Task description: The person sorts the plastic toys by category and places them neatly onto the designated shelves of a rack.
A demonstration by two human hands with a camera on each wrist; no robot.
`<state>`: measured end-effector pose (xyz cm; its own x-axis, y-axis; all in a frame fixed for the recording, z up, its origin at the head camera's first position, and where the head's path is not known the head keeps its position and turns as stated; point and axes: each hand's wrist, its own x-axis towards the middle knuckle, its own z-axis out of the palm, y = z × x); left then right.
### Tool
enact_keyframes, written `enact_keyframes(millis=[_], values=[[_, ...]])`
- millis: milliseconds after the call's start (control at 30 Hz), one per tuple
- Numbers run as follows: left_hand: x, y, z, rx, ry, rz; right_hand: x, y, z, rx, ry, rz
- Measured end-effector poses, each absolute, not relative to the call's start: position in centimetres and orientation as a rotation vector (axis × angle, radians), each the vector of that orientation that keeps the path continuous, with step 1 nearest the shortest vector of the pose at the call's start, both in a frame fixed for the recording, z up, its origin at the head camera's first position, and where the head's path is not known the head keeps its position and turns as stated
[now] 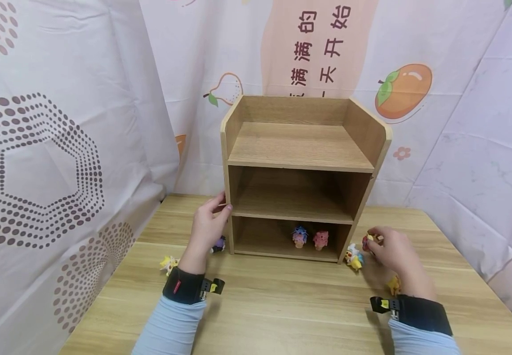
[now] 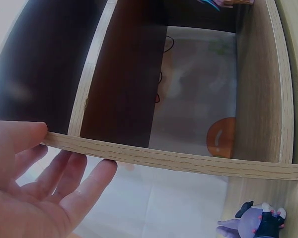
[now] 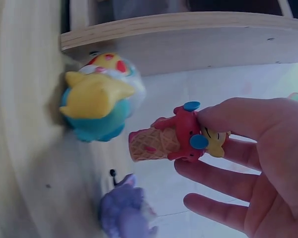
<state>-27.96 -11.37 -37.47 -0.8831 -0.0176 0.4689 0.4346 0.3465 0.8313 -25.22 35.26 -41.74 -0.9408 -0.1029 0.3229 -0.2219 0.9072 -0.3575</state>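
A three-tier wooden shelf (image 1: 300, 145) stands on the table. My left hand (image 1: 208, 228) holds its left side panel (image 2: 174, 161), thumb at the front edge and fingers against the outer face. To the right of the shelf, my right hand (image 1: 397, 251) pinches a small red figurine (image 3: 186, 131) with a waffle-cone base, clear of the table. On the bottom tier stand a blue-and-pink figurine (image 1: 300, 237) and a pink figurine (image 1: 320, 240). Beside the right panel sits a white, yellow and blue figurine (image 1: 353, 257).
Left of the shelf are a purple-and-black figurine (image 1: 218, 244) and a yellow-and-white figurine (image 1: 168, 265). An orange-yellow figurine (image 1: 394, 285) lies by my right wrist. A purple figurine (image 3: 123, 208) shows in the right wrist view. Printed curtains (image 1: 202, 44) hang behind the wooden table (image 1: 274, 305).
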Motion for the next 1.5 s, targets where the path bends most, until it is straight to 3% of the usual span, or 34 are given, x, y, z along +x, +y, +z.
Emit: enact_keyframes(millis=[567, 1500], values=[[-28.0, -11.3, -37.5, -0.377, -2.211, -1.568, -23.6, 34.1, -38.5, 0.292, -2.826, 0.568], [-27.9, -11.3, -37.5, -0.366, -2.213, -1.548, -22.1, 32.3, -36.5, 0.453, -2.823, 0.638]])
